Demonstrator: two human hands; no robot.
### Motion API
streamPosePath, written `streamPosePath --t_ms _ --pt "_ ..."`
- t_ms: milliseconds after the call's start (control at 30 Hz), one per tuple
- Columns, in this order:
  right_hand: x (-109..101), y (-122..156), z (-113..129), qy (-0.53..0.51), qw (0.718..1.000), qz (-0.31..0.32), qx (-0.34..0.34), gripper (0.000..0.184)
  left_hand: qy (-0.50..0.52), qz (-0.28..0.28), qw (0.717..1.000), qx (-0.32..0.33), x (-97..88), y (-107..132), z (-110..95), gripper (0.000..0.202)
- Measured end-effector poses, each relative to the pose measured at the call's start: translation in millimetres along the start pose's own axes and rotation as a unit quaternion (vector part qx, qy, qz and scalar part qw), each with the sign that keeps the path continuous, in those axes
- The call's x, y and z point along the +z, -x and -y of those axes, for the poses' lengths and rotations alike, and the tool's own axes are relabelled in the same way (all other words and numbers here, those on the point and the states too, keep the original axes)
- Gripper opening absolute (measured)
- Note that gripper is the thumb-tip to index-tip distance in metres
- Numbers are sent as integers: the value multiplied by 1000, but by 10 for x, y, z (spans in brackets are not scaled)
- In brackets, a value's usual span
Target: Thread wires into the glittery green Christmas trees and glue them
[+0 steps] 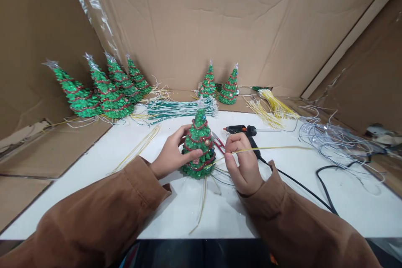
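Observation:
A small green Christmas tree (200,134) with red garland, small baubles and a clear star on top stands upright in front of me. My left hand (176,153) is wrapped round its left side, the thumb across the front. To its right, my right hand (241,161) pinches a thin yellow wire (276,148). The wire runs from low on the tree through my fingers and out to the right. More loose wires (202,205) hang from the tree's base onto the white board (176,217). Red-handled tweezers (219,142) lie partly hidden behind the tree.
A glue gun (238,129) lies behind my right hand, its black cord (298,184) trailing right. Several finished-looking trees (108,96) stand at the back left, two more (228,88) at the back. Wire bundles (179,109) and a clear wire tangle (333,138) lie around. Cardboard walls (194,21) enclose the board.

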State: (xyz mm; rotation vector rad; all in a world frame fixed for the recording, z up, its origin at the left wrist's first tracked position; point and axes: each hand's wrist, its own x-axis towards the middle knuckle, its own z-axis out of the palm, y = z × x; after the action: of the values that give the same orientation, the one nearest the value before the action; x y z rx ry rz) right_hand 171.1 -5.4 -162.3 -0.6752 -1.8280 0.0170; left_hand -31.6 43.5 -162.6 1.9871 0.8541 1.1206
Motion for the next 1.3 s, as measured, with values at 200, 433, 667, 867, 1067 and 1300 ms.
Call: streamPosePath --t_ms 200,433,667,867,1067,1300 --pt "-4 -48 7 -5 1000 -14 10 14 49 -29 998 -34 -11 15 -17 51" --pt "-18 -61 -16 31 999 -29 22 13 31 -41 998 -39 35 40 -121 44" --pt "-23 -64 -8 49 998 -29 34 11 -9 -69 997 -46 61 64 -158 48" --pt "-22 -71 10 52 998 -25 35 12 -33 -67 996 -42 104 79 -213 52" --pt "-17 -64 14 55 998 -28 27 12 -28 -70 996 -43 108 82 -215 53" --pt "-13 -68 17 56 998 -34 17 15 -8 -74 996 -45 105 76 -193 52"
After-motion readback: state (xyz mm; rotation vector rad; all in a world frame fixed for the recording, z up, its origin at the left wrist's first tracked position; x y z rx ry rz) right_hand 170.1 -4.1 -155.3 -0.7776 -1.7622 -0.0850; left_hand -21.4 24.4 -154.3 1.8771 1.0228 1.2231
